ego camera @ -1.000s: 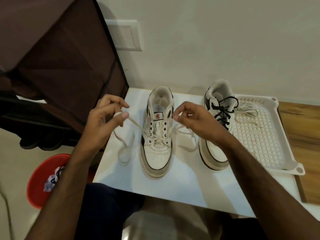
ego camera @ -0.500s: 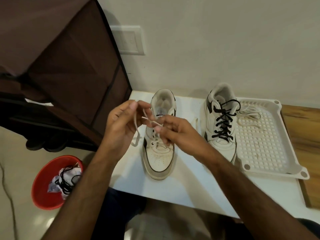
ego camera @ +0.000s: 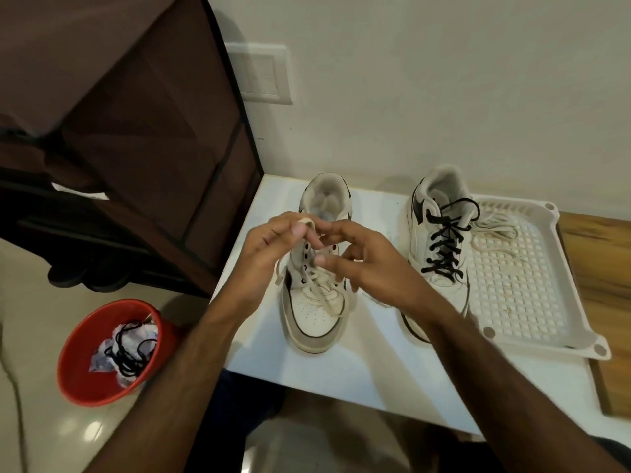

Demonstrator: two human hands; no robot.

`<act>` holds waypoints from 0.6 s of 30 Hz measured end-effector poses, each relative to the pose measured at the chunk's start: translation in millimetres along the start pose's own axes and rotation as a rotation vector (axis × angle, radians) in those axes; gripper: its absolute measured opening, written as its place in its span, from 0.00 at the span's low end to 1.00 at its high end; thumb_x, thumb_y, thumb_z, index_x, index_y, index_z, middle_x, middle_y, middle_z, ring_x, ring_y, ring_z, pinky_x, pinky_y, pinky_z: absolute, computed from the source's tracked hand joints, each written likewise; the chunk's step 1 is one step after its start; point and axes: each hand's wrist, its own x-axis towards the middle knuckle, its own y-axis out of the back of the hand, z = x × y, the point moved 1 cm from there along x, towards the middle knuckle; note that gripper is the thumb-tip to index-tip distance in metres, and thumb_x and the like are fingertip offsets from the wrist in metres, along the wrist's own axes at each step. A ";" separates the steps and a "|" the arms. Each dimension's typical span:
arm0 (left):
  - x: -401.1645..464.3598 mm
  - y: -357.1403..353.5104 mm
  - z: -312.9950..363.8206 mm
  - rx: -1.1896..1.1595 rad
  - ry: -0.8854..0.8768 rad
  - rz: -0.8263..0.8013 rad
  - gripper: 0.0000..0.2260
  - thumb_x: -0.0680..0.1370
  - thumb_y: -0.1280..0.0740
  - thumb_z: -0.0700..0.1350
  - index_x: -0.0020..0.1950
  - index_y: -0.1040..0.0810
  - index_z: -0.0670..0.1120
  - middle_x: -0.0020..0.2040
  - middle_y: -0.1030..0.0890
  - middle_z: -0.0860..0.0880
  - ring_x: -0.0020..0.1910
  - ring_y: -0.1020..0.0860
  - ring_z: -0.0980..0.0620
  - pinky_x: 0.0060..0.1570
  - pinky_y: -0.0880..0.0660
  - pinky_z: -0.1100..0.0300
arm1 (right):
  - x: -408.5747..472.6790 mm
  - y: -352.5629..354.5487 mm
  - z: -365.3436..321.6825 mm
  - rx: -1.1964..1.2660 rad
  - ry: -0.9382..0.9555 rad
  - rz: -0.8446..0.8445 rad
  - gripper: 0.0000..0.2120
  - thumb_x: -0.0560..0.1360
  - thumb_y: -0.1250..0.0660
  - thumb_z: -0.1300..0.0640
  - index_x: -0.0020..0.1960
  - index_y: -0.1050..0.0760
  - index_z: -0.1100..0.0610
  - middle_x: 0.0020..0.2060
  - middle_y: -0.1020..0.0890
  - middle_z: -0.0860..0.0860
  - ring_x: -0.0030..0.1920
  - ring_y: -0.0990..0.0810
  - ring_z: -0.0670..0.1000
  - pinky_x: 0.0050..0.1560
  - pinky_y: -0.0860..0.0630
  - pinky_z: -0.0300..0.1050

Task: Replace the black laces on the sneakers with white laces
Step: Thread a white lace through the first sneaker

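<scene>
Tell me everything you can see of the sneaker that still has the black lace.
The sneaker with the black lace stands upright on the white table, heel toward the wall, toe toward the person. Its upper looks like off-white leather with a black panel at the side, a grey padded collar and a thick pale sole. The black lace crisscrosses up the eyelets and loops loosely at the top. The white tray sits close beside it. The person's right forearm crosses in front of its toe; neither hand holds it.
</scene>
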 end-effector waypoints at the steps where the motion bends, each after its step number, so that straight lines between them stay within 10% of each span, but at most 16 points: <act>1: -0.3 -2.8 -1.6 0.041 -0.010 -0.019 0.13 0.82 0.37 0.47 0.44 0.16 0.47 0.65 0.21 0.48 0.69 0.26 0.46 0.67 0.30 0.55 | 0.0 -4.4 -0.1 0.019 0.008 0.021 0.17 0.77 0.26 0.56 0.65 0.23 0.51 0.52 0.17 0.46 0.36 0.19 0.47 0.33 0.26 0.37; 7: 0.9 -0.7 -9.8 0.190 -0.018 0.073 0.14 0.80 0.36 0.54 0.37 0.19 0.52 0.61 0.28 0.57 0.67 0.28 0.57 0.66 0.32 0.62 | -0.2 -4.4 -2.8 0.119 0.077 0.052 0.07 0.83 0.35 0.62 0.52 0.18 0.59 0.36 0.15 0.57 0.29 0.24 0.45 0.31 0.31 0.31; 13: 3.1 25.9 -5.1 -0.361 -0.051 0.232 0.16 0.82 0.40 0.46 0.37 0.21 0.44 0.48 0.17 0.47 0.53 0.20 0.49 0.54 0.26 0.53 | -4.6 37.0 15.6 0.046 -0.088 0.261 0.09 0.83 0.35 0.59 0.52 0.16 0.59 0.35 0.15 0.58 0.25 0.30 0.44 0.29 0.33 0.35; 18: 2.2 22.4 6.1 -0.787 -0.010 0.397 0.20 0.84 0.40 0.51 0.33 0.23 0.49 0.42 0.17 0.49 0.46 0.18 0.51 0.53 0.22 0.54 | -8.7 38.3 20.8 -0.045 -0.156 -0.215 0.11 0.81 0.33 0.59 0.47 0.13 0.52 0.38 0.13 0.57 0.31 0.28 0.50 0.30 0.34 0.37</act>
